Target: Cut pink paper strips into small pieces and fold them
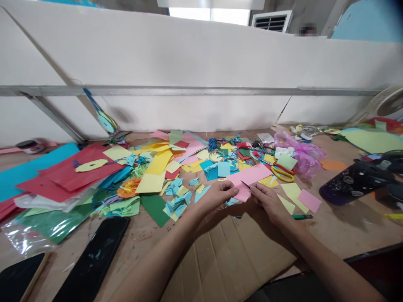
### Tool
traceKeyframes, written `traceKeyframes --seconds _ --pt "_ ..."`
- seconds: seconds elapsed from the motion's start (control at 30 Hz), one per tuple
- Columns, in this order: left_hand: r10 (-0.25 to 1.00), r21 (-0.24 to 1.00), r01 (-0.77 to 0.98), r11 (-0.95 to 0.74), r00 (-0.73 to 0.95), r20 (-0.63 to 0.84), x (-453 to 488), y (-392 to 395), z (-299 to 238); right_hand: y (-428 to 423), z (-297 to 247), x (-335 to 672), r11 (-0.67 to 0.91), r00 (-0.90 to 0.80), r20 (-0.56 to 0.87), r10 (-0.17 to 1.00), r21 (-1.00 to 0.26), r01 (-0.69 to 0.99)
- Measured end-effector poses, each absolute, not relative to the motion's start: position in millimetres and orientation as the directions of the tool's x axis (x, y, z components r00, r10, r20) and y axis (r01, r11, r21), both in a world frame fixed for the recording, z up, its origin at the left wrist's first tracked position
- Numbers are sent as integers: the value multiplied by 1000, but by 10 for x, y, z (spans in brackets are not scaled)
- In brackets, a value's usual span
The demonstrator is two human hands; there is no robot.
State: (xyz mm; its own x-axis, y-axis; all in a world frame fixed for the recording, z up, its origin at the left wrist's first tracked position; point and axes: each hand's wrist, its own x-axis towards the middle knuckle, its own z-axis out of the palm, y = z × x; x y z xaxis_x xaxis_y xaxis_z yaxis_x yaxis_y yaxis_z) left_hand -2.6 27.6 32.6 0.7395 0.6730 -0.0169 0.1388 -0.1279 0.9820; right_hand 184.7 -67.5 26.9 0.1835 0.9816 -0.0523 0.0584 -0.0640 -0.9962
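A strip of pink paper is pinched at its near left edge by my left hand, thumb and fingers closed. My right hand is closed on a thin dark pointed tool, whose tip lies over the pink paper; its exact kind is too small to tell. Both hands are above the far edge of a brown cardboard sheet. Just beyond them lie scissors with yellow and red handles, a light blue paper square and metal rings.
Coloured paper sheets and folded blue paper pieces cover the left and middle. A black phone-like slab lies front left. At right are a dark tumbler, a pink plastic bag and a fan. A white partition stands behind.
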Motion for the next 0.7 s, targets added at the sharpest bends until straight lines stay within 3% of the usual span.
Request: traceKeyframes --seconds 0.17,0.27,0.37,0.47,0.5,0.57,0.63,0.7 --pt "686 980 140 -140 727 -6 -42 278 343 -637 253 1928 -66 248 -42 968 -994 90" --pt "700 976 172 -134 713 -30 -53 289 358 -569 242 2079 -69 268 28 963 -936 345" --pt "720 982 163 -98 692 -43 -48 297 348 -505 225 2256 -140 283 97 954 -690 710" --pt "756 985 149 -92 654 -28 -36 294 345 -467 245 2359 -151 270 192 944 -475 867" --pt "768 985 142 -96 640 -17 -33 291 351 -456 269 2361 -96 239 244 940 -481 871" --pt "790 987 118 -105 614 10 -26 287 370 -429 337 2307 43 185 297 937 -623 781" --pt "809 990 87 -114 586 42 -18 290 384 -384 413 2180 92 163 211 964 -838 538" --pt "828 989 63 -131 556 74 -7 302 383 -315 475 2009 31 138 71 988 -960 278"
